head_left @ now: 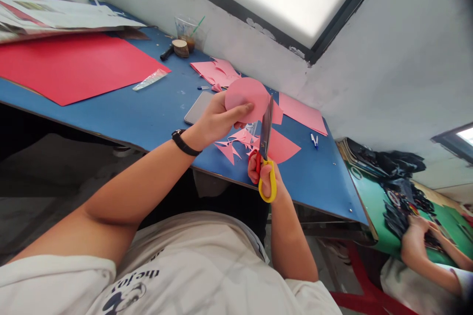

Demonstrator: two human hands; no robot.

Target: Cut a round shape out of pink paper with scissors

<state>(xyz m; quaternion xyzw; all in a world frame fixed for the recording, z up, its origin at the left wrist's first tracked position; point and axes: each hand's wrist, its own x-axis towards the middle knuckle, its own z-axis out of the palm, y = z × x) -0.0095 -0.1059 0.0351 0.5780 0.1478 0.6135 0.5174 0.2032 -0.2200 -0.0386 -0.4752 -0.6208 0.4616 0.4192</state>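
Observation:
My left hand (227, 114) pinches a pink paper piece (247, 94) with a rounded outline, the thumb lying on top of it. In my right hand (271, 174) are scissors (266, 130) with one red and one yellow handle loop, blades pointing up and away from me. The blades lie at the right edge of the paper, where a pointed strip sticks out past them. Whether they are parted is hard to see. Below the hands, pink paper scraps (231, 150) and a larger pink piece (283, 146) lie on the blue table (166, 123).
Red sheets (81, 66) and a clear plastic strip (151, 79) lie at left. Further back stand a plastic cup (190, 29) and a wooden-headed tool (180, 48). Pink sheets (303, 112) and a blue-white pen-like item (314, 141) lie right. Another person's hands (421, 229) work at a green table (375, 206).

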